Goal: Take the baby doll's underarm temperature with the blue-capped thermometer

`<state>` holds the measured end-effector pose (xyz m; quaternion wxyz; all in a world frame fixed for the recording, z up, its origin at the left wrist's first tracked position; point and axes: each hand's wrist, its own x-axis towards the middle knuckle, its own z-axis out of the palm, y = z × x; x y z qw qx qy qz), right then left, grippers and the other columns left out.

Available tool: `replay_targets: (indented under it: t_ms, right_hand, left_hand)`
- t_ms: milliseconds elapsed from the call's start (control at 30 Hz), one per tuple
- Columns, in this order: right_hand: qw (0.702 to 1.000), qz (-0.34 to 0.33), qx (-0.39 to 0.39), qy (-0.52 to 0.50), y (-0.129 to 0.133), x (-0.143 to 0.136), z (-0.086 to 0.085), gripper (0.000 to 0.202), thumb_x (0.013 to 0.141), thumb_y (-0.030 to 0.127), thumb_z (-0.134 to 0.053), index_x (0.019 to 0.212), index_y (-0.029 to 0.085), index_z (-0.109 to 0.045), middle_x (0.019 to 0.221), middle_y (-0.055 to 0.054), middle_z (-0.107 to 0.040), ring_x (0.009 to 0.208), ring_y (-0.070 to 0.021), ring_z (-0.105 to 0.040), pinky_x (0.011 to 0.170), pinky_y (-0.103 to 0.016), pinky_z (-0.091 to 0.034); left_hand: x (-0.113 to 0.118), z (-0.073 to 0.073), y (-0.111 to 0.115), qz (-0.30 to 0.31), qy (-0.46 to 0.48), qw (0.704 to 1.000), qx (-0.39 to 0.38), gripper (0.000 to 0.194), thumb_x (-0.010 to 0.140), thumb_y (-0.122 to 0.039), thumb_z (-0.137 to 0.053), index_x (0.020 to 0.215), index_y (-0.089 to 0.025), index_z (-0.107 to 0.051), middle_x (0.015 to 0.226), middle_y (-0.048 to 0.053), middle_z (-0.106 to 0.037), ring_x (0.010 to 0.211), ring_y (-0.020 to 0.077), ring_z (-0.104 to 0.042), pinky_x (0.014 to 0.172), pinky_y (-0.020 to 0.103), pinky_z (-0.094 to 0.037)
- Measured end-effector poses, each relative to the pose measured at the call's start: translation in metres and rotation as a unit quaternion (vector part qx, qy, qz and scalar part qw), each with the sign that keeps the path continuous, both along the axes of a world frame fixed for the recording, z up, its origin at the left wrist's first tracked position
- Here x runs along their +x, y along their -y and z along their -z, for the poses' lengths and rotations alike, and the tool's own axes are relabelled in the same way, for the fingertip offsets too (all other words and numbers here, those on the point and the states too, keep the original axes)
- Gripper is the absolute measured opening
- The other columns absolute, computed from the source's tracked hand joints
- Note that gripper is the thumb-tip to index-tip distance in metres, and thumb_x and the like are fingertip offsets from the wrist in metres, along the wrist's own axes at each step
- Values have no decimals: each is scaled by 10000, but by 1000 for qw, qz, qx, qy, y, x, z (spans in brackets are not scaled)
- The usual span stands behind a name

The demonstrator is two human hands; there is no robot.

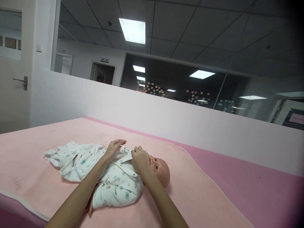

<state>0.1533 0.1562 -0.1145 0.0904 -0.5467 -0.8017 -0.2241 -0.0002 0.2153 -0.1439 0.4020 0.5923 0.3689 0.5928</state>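
Doll (118, 185) partly behind forearms (83, 190), pink sheet (204, 202), white wall (166, 112)

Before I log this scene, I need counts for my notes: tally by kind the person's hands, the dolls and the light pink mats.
Person's hands: 2, the left hand and the right hand
Dolls: 1, the clothed doll
Light pink mats: 1, the mat under the doll
Total: 4

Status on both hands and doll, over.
Left hand open above the doll. Right hand near the shirt top, grip unclear. Doll's neck hidden behind right hand.
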Motion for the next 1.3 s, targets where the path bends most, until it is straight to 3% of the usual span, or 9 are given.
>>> replay_targets:
  t_ms: [100, 233, 367, 500, 667, 833, 967, 1133, 1300]
  right_hand:
    - [991, -86, 53, 82, 18, 9, 5, 162, 756, 70, -481, 721, 149, -617, 800, -74, -586, 851, -204, -507, 817, -361, -406]
    - [982, -112, 82, 130, 34, 21, 20, 215, 729, 40, -490, 595, 162, -605, 683, -40, -561, 812, -188, -492, 1006, -468, -244]
    - [986, -121, 62, 95, 43, 27, 31, 236, 783, 122, -462, 608, 169, -614, 641, -33, -574, 783, -177, -494, 1047, -490, -157]
    - [990, -127, 30, 56, 49, 27, 27, 250, 804, 135, -431, 635, 165, -613, 636, -28, -594, 732, -147, -504, 1075, -451, -106]
    - [975, -114, 12, -190, 57, 34, 6, 255, 833, 190, -399, 685, 206, -605, 749, 4, -639, 750, -121, -538, 1076, -436, -110]
    - [887, -41, 75, -453, 32, 79, -13, 207, 776, 288, -453, 688, 198, -616, 808, -29, -659, 802, -169, -566, 979, -375, -306]
    - [740, 18, 10, -672, 1, 130, 1, 203, 651, 363, -583, 723, 179, -629, 843, -61, -659, 882, -218, -573, 857, -335, -400]
    - [653, 33, -77, -753, -17, 160, 37, 389, 634, 447, -596, 897, 160, -600, 902, -98, -666, 841, -214, -623, 756, -332, -473]
    - [554, -10, -153, -819, -14, 148, 45, 435, 621, 434, -655, 955, 160, -601, 1019, -79, -651, 984, -198, -590, 826, -282, -457]
  left_hand:
    - [-5, 1, -12, -99, -183, 978, 31, 487, 768, -515, -392, 988, -151, -629, 1045, 89, -658, 967, 214, -589, 825, 303, -459]
    - [4, 8, -28, -118, -445, 886, 51, 454, 816, -378, -308, 1112, -155, -570, 1212, 102, -568, 1154, 231, -484, 971, 344, -370]
    - [15, 19, -38, -72, -519, 851, 33, 459, 801, -442, -335, 1103, -199, -582, 1196, 103, -575, 1121, 249, -507, 965, 384, -364]
    - [15, 25, -37, -101, -570, 816, 0, 628, 778, -577, -272, 1068, -130, -606, 1146, 204, -553, 1065, 334, -518, 901, 473, -373]
    - [12, 23, -27, -130, -594, 792, 48, 680, 787, -593, -222, 981, -89, -635, 1119, 224, -554, 1119, 356, -457, 937, 465, -324]
    - [10, 20, -18, -90, -576, 813, -20, 678, 769, -616, -230, 1038, -93, -568, 976, 223, -640, 937, 360, -581, 778, 441, -408]
    - [9, 18, -9, -119, -580, 805, -30, 659, 772, -607, -225, 1006, -103, -580, 963, 210, -657, 939, 347, -588, 841, 456, -367]
    - [8, 16, -1, -138, -603, 785, -28, 695, 767, -622, -188, 873, -115, -651, 933, 206, -669, 939, 345, -584, 875, 466, -332]
    - [3, 14, -1, -108, -591, 798, -44, 674, 748, -639, -223, 915, -123, -622, 957, 196, -668, 931, 354, -586, 855, 479, -340]
